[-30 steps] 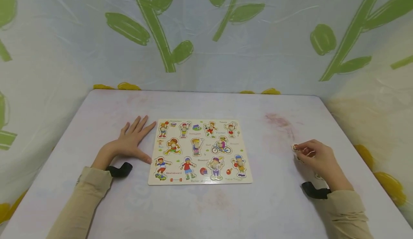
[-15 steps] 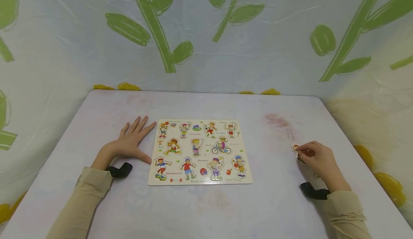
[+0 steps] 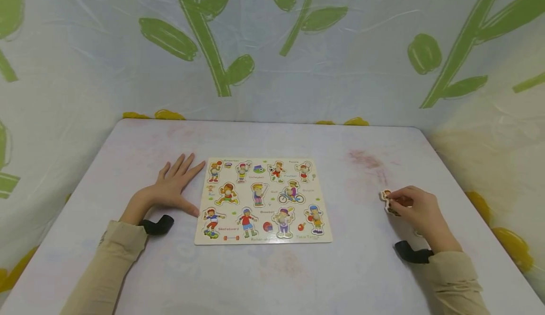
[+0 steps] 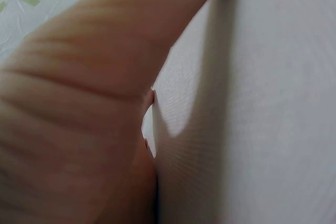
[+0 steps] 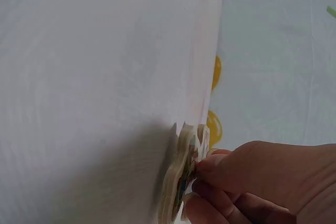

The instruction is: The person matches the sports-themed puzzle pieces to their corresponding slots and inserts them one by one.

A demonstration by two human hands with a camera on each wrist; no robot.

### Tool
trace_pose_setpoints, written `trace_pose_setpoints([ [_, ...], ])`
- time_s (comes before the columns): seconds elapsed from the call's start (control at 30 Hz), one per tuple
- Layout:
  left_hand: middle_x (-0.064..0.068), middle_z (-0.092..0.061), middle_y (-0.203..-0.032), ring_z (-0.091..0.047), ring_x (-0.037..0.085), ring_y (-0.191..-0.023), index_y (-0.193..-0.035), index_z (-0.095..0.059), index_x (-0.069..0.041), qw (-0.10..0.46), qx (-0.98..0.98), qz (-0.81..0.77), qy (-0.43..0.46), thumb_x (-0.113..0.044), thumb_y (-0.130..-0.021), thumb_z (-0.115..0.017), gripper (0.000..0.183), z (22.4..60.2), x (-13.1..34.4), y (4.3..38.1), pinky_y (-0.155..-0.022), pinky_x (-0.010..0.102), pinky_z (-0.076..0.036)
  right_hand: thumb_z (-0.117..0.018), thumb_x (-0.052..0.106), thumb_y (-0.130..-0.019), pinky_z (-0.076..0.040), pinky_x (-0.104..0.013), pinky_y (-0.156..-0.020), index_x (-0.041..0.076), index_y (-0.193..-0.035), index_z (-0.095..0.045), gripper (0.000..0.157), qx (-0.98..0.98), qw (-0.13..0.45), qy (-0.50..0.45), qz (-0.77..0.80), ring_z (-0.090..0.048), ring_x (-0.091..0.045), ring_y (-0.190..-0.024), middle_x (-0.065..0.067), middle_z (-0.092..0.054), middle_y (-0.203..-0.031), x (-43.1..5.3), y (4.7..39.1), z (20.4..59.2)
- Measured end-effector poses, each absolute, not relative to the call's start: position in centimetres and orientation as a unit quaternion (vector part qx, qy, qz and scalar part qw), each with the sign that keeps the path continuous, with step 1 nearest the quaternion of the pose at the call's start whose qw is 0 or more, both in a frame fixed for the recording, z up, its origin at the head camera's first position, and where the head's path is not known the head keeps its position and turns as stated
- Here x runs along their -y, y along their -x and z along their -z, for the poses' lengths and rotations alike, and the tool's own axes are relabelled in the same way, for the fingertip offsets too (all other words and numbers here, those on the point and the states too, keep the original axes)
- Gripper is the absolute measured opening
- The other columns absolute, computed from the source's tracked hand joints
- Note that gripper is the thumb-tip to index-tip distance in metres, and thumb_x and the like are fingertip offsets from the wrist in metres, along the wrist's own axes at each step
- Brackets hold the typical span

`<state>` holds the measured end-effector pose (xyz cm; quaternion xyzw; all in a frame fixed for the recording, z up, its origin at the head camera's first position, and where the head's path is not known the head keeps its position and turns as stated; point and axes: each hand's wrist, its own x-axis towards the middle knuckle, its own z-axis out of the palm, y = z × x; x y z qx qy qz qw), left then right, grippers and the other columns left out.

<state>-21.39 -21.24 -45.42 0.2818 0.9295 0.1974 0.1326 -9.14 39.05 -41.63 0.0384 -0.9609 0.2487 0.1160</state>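
A wooden peg puzzle board (image 3: 251, 220) with colourful sports figures lies flat mid-table in the head view. My left hand (image 3: 170, 192) rests at its left side, fingers spread, with the thumb touching the board's edge. On the right of the table, my right hand (image 3: 415, 208) pinches a figure-shaped wooden puzzle piece (image 3: 385, 195) between thumb and fingers. From the right wrist, that puzzle piece (image 5: 181, 174) shows its pale edge close to the table, its printed face partly behind the fingers. The left wrist view holds mostly the palm (image 4: 79, 103) and the tabletop.
Another puzzle piece (image 3: 418, 233) lies by the right wrist, mostly hidden beneath it. Black wrist mounts (image 3: 158, 224) sit under both wrists. Reddish stains (image 3: 365, 159) mark the white table. A leaf-patterned sheet (image 3: 353, 69) hangs behind and at the sides.
My right hand has shifted slightly left with the puzzle piece, and more of the piece shows past the fingertips. The left hand and the board stay in place.
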Motion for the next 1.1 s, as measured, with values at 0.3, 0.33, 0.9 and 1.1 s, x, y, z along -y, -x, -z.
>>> trace_pose_setpoints([
  [0.3,0.021,0.009,-0.164,0.016,0.043,-0.148,-0.160,-0.014,-0.012,0.128,-0.927,-0.205,-0.286,-0.072,-0.059,-0.081,0.135,44.8,21.1,21.1,-0.110,0.067,0.011,-0.077,-0.009,-0.077,-0.049,-0.015,-0.054,0.001,-0.088,-0.073,0.015,0.956,0.133,-0.074,-0.250,-0.058,0.004,-0.069,-0.010,-0.069,-0.085,-37.7,9.5,41.1],
  [0.33,0.021,0.008,-0.164,0.016,0.043,-0.148,-0.160,-0.015,-0.012,0.129,-0.927,-0.206,-0.286,-0.071,-0.059,-0.081,0.134,44.8,21.0,21.1,-0.110,0.067,0.011,-0.077,-0.009,-0.077,-0.049,-0.015,-0.054,0.000,-0.088,-0.073,0.015,0.955,0.133,-0.080,-0.254,-0.058,0.004,-0.069,-0.009,-0.069,-0.084,-37.6,9.6,41.0],
  [0.9,0.020,0.011,-0.164,0.018,0.042,-0.148,-0.160,-0.013,-0.013,0.137,-0.929,-0.199,-0.280,-0.072,-0.059,-0.081,0.135,45.0,21.1,21.3,-0.110,0.066,0.012,-0.077,-0.009,-0.076,-0.048,-0.015,-0.058,0.003,-0.085,-0.073,0.015,0.947,0.136,-0.153,-0.249,-0.061,-0.006,-0.065,-0.001,-0.065,-0.080,-34.6,11.7,40.3],
  [1.1,0.019,0.011,-0.164,0.019,0.040,-0.148,-0.160,-0.013,-0.014,0.141,-0.930,-0.198,-0.277,-0.073,-0.059,-0.080,0.135,45.0,21.2,21.3,-0.111,0.065,0.013,-0.078,-0.009,-0.077,-0.049,-0.019,-0.059,0.003,-0.085,-0.073,0.015,0.946,0.132,-0.161,-0.247,-0.062,-0.010,-0.065,0.000,-0.066,-0.080,-33.4,12.2,39.7],
])
